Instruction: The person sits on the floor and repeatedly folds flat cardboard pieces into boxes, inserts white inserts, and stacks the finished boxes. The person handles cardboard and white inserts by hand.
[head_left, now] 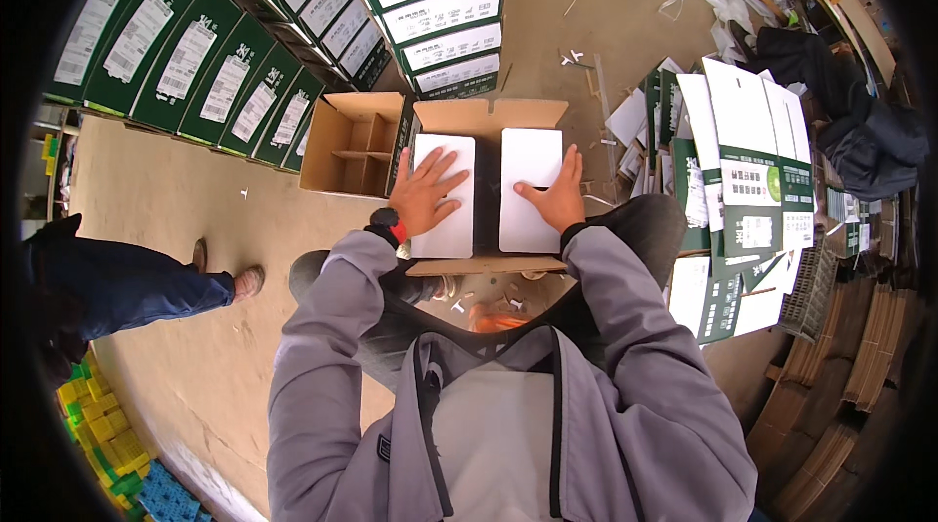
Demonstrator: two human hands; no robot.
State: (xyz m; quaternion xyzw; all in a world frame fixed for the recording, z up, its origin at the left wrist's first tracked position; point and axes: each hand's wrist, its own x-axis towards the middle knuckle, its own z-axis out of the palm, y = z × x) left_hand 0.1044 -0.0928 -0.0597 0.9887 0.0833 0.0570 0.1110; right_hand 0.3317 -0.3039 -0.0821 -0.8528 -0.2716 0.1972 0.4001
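Observation:
In front of me stands a cardboard box [493, 113] with its far flap and near edge showing. Two white rectangular panels [445, 229] lie side by side at its top, with a dark gap between them. My left hand [426, 194] rests on the left panel, fingers spread. On the right panel [529, 155], my right hand [557, 192] lies at the outer edge, thumb stretched inward over the white surface and fingers pointing away from me. Neither hand grips anything. What lies under the panels is hidden.
A divided cardboard box [357, 146] stands just left. Green-and-white cartons [191, 58] are stacked behind it, more cartons [435, 14] straight ahead. Flattened cartons [747, 160] pile up at the right, brown cardboard bundles [831, 405] beyond. Another person's leg [156, 278] is at the left.

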